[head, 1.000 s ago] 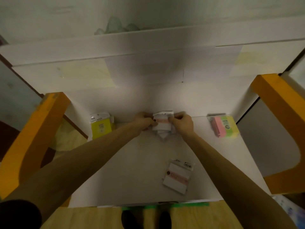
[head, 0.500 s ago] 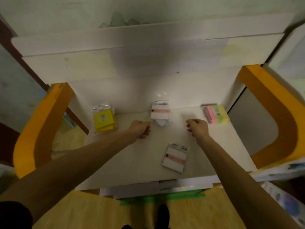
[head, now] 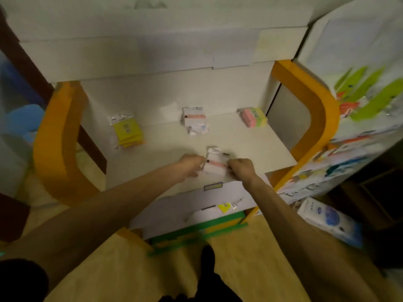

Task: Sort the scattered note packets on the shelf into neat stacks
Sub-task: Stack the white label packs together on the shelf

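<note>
Head view shows us four groups of note packets on the white shelf (head: pixel 250 149): a yellow stack (head: pixel 127 131) at the back left, a white stack with a pink stripe (head: pixel 195 120) at the back middle, one pink and green packet (head: pixel 254 116) at the back right, and one white packet with a pink stripe (head: pixel 216 163) near the front edge. We cannot read any printing on the packets; it is too blurred. Our left hand (head: pixel 192 163) and right hand (head: pixel 241 167) each pinch a side of the front packet with curled fingers. Half a second ago both hands hung over the shelf holding nothing, and a second ago they were at the back middle stack; the front packet lay untouched in both. Two orange side posts (head: pixel 309 99) flank the shelf.
</note>
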